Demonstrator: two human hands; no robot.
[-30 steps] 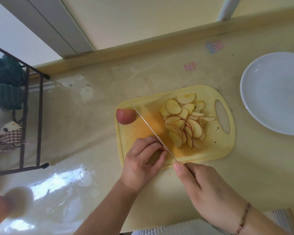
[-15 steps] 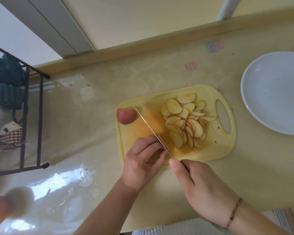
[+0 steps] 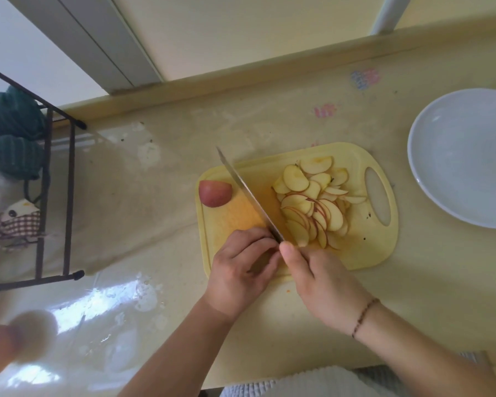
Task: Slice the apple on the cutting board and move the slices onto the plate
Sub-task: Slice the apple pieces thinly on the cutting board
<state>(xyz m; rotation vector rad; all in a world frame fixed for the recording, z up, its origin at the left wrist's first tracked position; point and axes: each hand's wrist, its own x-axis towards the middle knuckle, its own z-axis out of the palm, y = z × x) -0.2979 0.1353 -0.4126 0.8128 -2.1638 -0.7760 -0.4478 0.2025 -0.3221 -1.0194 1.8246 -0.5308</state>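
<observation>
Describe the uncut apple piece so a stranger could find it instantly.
Start at the yellow cutting board mid-table. At its far left edge sits the apple chunk, left of the knife blade. Unlike the thin pale slices, it is thick and shows red skin.

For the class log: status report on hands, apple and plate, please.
Right hand grips knife; left hand steadies a hidden piece. Slices piled on cutting board, plate bare. Apple chunk uncut.

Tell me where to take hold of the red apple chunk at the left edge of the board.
Grip the apple chunk from above, fingers over its rounded red skin on the two long sides. It seems to lie flat side down, so the dome faces up. Come from the left: the knife blade lies close on its right.
</observation>
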